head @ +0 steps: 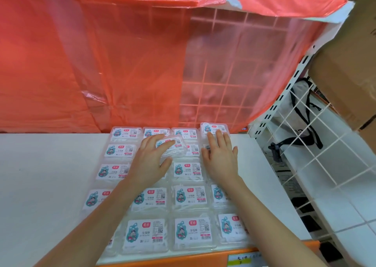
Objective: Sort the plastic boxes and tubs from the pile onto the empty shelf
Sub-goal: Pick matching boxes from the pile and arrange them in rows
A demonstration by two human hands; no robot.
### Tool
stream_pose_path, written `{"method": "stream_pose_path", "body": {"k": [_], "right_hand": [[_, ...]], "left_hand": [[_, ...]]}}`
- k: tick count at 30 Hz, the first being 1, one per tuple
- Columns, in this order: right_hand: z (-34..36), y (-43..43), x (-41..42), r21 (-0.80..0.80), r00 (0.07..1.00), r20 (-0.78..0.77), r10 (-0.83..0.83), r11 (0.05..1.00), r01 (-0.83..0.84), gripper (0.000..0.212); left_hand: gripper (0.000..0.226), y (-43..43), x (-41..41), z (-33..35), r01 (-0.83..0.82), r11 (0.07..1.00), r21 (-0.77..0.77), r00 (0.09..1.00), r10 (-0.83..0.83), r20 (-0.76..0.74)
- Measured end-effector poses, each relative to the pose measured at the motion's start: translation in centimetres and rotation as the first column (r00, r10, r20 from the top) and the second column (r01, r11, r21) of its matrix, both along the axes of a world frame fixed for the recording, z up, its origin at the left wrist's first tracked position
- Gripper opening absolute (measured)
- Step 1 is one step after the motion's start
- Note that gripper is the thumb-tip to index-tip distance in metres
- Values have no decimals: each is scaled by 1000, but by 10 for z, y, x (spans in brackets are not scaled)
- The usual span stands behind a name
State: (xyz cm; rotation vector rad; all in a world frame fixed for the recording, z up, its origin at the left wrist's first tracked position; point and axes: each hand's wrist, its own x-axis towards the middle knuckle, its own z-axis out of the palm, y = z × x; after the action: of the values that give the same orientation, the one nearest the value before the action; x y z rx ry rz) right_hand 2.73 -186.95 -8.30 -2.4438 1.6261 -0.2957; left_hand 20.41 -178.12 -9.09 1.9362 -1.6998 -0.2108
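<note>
Plastic box pinched tilted in left hand near shelf rear edge; right hand flat, fingers straight, on laid boxes; lower level, align squarely with rows.

**Item: one person's two hands and forearms, bare, head view.**

Left hand: bare, just below centre toward 7 o'clock; slim fingers, thumb broad at the base. Left forearm: bare along all its visible length, slender, widening toward the frame's lower edge at 7 o'clock, where it is cut off. Right hand: bare, just below centre toward 5 o'clock; back of the hand showing, knuckles faintly marked, fingers long and narrow. Right forearm: bare along all its visible length, cut off at the lower edge at 5 o'clock. Nails too small and blurred to describe.
</note>
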Motion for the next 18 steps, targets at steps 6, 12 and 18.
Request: {"method": "stream_pose_path", "body": {"k": [6, 12, 18], "right_hand": [[1, 0, 0, 11, 1000, 1, 9, 1000, -9, 53], [2, 1, 1, 30, 1000, -1, 10, 999, -10, 54], [3, 1, 1, 48, 1000, -14, 16, 999, -15, 54]], "left_hand": [[50, 0, -1, 1, -12, 1000, -10, 1000, 12, 4], [47, -6, -5, 8, -11, 999, 34, 1000, 10, 23], [46, -40, -8, 27, 62, 996, 59, 996, -66, 52]]}}
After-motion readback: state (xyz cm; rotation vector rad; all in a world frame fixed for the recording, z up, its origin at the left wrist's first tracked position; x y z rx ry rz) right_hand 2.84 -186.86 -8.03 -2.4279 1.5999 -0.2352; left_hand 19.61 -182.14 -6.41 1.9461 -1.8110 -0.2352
